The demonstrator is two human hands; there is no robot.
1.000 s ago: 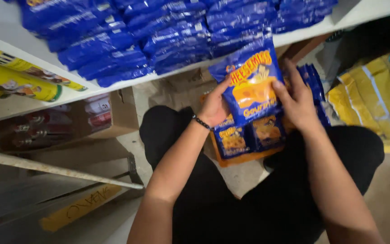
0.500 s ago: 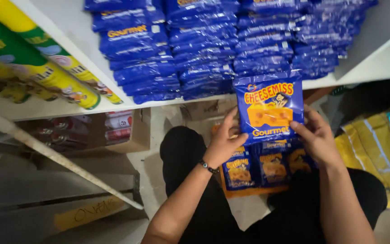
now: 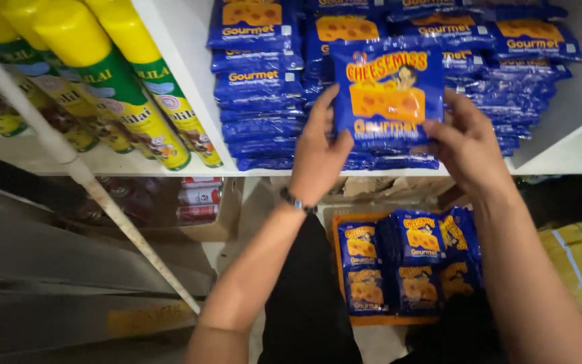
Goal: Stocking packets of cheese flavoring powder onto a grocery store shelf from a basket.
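Both hands hold one blue snack packet [image 3: 386,94] with a yellow cheese picture, raised in front of the white shelf [image 3: 190,74]. My left hand [image 3: 316,149] grips its left edge and my right hand [image 3: 467,140] its right edge. Behind the packet, stacks of the same blue packets [image 3: 259,87] lie in rows on the shelf. Below, on my lap, an orange box [image 3: 340,259] holds several more of these packets [image 3: 412,259].
Yellow and green spray cans [image 3: 126,87] lie on the shelf at the left. A white rod [image 3: 82,175] slants across the left side. Cardboard boxes [image 3: 203,209] sit under the shelf, and yellow bags [image 3: 574,269] lie at the right.
Both hands have lifted the blue packet from above the lap box up to the shelf stacks. The view has tilted up toward the shelf.
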